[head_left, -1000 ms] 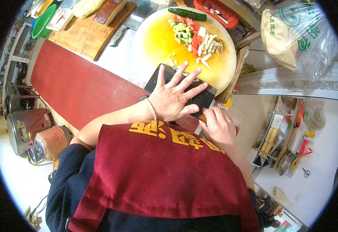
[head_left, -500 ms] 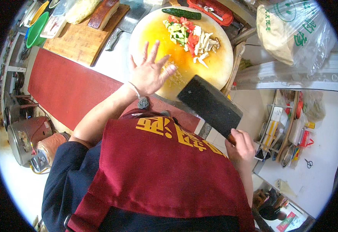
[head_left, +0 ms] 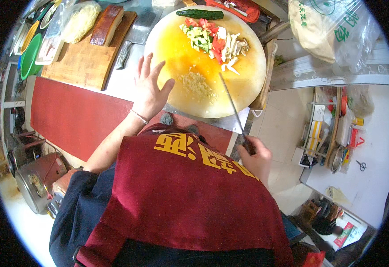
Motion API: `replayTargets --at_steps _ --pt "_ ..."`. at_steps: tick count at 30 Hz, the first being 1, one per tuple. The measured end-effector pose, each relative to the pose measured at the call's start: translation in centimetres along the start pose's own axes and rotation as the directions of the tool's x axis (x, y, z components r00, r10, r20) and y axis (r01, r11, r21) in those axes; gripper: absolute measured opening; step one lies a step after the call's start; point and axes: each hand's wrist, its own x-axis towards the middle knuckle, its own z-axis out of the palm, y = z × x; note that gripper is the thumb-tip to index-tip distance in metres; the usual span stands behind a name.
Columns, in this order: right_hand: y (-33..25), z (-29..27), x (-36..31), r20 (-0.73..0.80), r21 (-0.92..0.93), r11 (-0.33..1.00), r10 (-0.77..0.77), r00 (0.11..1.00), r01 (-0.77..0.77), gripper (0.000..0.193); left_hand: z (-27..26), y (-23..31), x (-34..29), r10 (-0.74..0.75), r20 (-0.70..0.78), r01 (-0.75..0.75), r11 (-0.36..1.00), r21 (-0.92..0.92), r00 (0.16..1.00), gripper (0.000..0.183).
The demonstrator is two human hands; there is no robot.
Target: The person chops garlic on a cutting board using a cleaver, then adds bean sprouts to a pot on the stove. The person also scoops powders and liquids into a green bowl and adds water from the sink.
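Compared with half a second ago, the cleaver (head_left: 232,103) is now showing a thin line instead of its broad dark face, its far end reaching over the round chopping board (head_left: 250,86), while the left grip (head_left: 152,91) is lying farther left, by the board's left rim. Just right of the frame's centre, the right grip (head_left: 257,156) is closing around the cleaver's handle, leaving only a little of its dark surface showing. Holding nothing that shows, the left grip is spreading its fingers left of the frame's centre; whether it is touching the board, I cannot tell. Pale minced pieces (head_left: 196,84) are lying loose on the board's lower middle, between the left grip and the blade. Judging by its long blade, the cleaver is probably feeling stiff and heavy toward its far end, so its handle, close to the blade, is offering the safest hold, away from the edge. These minced pieces are looking soft, light and moist, likely clinging, so a flat face is suiting them better than a pinch. Chopped tomato (head_left: 219,43) is looking slippery and easily crushed.
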Motion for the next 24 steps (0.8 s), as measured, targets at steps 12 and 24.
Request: replayTargets --at_steps 12,24 --pt "-5.8 8.4 -0.6 -0.101 0.209 0.977 0.052 0.994 -0.030 0.034 -2.2 -4.2 0.1 0.062 0.010 -0.059 0.980 -0.190 0.998 0.050" --pt "-1.3 3.0 -0.4 -0.349 0.047 0.985 0.172 0.921 -0.166 0.027 -2.9 -6.9 -1.8 0.030 0.110 -0.009 0.983 -0.182 0.993 0.050"
